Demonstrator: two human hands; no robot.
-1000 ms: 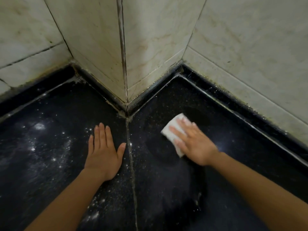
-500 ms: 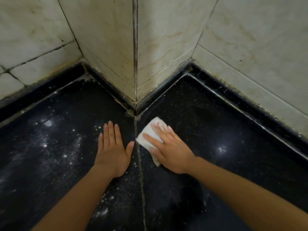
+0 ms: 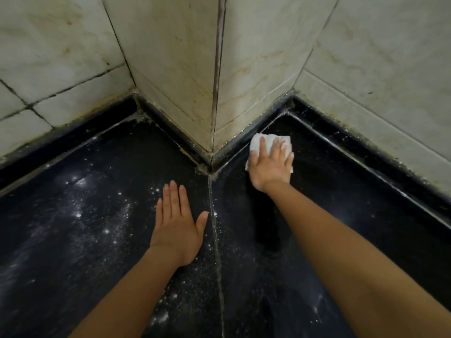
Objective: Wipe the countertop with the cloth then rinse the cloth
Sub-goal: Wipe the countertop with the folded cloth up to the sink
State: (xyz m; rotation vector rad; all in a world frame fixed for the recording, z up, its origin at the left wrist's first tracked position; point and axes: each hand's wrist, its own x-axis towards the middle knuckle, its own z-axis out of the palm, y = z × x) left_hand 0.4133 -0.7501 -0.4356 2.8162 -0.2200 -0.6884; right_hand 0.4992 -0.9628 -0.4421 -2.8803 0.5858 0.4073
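A folded white cloth (image 3: 269, 142) lies on the black countertop (image 3: 341, 215), close to the wall's projecting corner on its right side. My right hand (image 3: 269, 167) presses flat on the cloth with straight, spread fingers; most of the cloth is hidden under it. My left hand (image 3: 177, 228) rests palm down on the countertop left of the grout seam, fingers straight and together, holding nothing. White powder and specks dust the slab left of the seam.
Pale marble wall tiles (image 3: 170, 69) form a corner that juts toward me, edged by a dark raised skirting (image 3: 246, 140). A grout seam (image 3: 217, 240) runs from that corner toward me. White dust (image 3: 80, 211) spreads over the left slab.
My right hand slid the cloth left to the seam, then away from me and right, up against the skirting by the wall corner. My left hand stayed flat in place.
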